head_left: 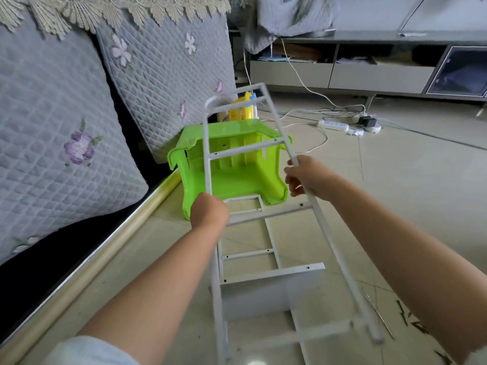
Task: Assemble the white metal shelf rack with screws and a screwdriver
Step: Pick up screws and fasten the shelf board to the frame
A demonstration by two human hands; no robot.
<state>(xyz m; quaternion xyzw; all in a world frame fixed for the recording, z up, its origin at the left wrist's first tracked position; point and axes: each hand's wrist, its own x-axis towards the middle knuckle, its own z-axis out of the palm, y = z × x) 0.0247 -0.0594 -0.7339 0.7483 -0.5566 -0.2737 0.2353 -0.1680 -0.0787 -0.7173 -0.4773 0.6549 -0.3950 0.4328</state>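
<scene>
Two hands, left (209,210) and right (305,177), grip one white ladder-like rack frame (259,151). A second such frame (247,255) lies on the floor below. One green plastic stool (200,177), one power strip (333,125), two quilted sofa cushions (60,122).

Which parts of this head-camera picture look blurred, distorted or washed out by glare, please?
Head view: the white frame is motion-blurred at its near end, sharper by the left hand and right hand; wide-angle bending curves the sofa edge; a small glare spot sits on the floor tile at the bottom.
</scene>
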